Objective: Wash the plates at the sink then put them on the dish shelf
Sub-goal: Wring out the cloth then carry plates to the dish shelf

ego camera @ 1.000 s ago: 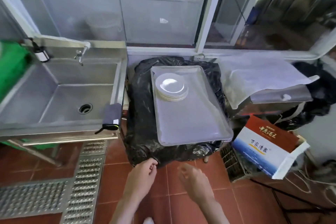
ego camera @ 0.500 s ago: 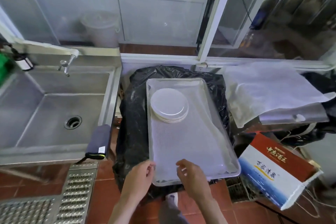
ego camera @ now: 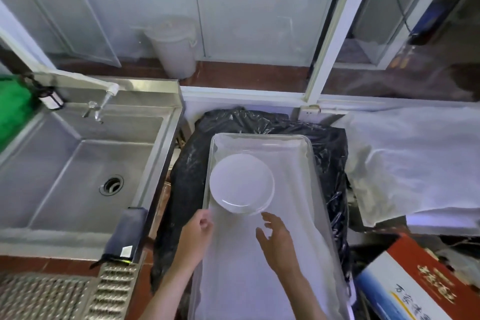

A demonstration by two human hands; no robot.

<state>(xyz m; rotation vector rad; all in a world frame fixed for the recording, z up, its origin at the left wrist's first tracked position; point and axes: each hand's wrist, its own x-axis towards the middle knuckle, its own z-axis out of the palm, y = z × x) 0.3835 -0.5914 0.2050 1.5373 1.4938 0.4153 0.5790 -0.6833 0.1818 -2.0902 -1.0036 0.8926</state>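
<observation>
A stack of white plates (ego camera: 241,183) lies on a grey metal tray (ego camera: 293,241) that rests on a black plastic-covered stand. My left hand (ego camera: 198,228) hovers at the tray's left edge just below the stack, fingers loosely curled, holding nothing. My right hand (ego camera: 275,236) is over the tray below the stack's right side, fingers spread and relaxed, a short gap from the plates. The steel sink (ego camera: 78,171) with its tap (ego camera: 100,109) stands to the left, its basin empty. No dish shelf is in view.
A dark cloth (ego camera: 128,235) hangs over the sink's front right corner. White sheeting (ego camera: 415,161) covers a surface to the right. A red, white and blue carton (ego camera: 415,286) sits at the lower right. A metal floor grate (ego camera: 65,293) lies at the lower left.
Both hands have moved forward over the tray toward the plate stack, and the view has come closer to the tray.
</observation>
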